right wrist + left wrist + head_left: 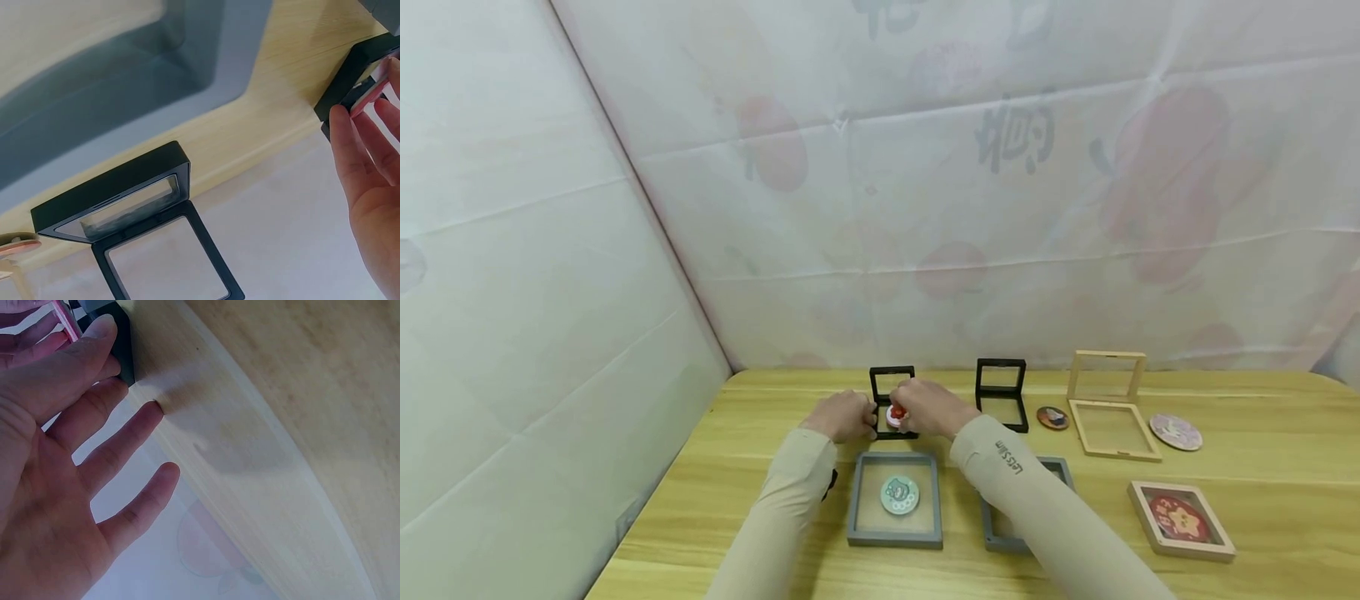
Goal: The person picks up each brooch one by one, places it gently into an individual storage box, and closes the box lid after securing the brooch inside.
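My right hand (931,407) pinches a round pink-rimmed badge with a red design (893,416) over the lower half of a small black display frame (892,369). That frame stands hinged apart, one half upright and the other flat on the table. With thumb and index finger, my left hand (842,416) grips the frame's left edge, its other fingers spread in the left wrist view. The badge shows edge-on in the right wrist view (370,99), close over the frame (340,81). My right fingers hide part of it in the head view.
Nearest me lies a grey frame (895,540) with a green badge (899,495); another grey frame (1000,533) is partly under my right forearm. Rightward are a second black frame (1001,390), a brown badge (1052,417), a beige frame (1116,454), a purple badge (1176,432) and a boxed red badge (1180,518).
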`<state>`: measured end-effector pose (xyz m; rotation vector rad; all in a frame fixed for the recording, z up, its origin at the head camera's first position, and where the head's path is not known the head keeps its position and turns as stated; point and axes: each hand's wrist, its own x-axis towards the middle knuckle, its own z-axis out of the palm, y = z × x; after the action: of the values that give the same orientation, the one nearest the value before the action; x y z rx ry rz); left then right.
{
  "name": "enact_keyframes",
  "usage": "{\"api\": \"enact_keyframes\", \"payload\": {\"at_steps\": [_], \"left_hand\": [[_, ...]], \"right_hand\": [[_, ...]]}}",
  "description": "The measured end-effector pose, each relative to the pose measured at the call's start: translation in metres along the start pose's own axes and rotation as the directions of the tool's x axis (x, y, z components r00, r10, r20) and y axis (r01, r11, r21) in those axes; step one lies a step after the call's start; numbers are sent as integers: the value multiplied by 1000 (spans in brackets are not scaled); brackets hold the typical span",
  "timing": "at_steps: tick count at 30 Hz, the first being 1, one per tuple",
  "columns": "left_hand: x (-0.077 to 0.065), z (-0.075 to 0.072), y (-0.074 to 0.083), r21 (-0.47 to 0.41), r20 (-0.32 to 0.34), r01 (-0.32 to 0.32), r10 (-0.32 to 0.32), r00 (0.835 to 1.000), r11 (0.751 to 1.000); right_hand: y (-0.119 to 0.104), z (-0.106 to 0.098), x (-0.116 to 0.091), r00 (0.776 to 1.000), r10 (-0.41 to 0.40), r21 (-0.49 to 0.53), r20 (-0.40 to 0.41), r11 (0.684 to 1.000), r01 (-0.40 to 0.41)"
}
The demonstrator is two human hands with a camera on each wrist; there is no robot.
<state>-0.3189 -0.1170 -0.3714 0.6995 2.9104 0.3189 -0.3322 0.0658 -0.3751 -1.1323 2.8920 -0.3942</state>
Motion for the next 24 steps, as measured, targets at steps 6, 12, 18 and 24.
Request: {"api": "enact_keyframes", "payload": {"at_steps": [6, 12, 18, 24], "left_hand": [[0, 0, 1, 13, -10, -16, 16, 1000, 1000], [-1, -2, 4, 21, -5, -8, 8, 1000, 1000], [0, -3, 4, 32, 1, 10, -10, 1000, 999], [-1, -2, 4, 30, 8, 4, -4, 1000, 1000]], "right_hand": [[0, -2, -3, 1000, -25, -16, -18, 1000, 25], [1, 0, -2, 997, -72, -78, -37, 995, 69], [-1, 2, 0, 996, -79, -109, -49, 991, 73], [-4, 6, 1, 996, -63, -95, -59, 994, 57]]}}
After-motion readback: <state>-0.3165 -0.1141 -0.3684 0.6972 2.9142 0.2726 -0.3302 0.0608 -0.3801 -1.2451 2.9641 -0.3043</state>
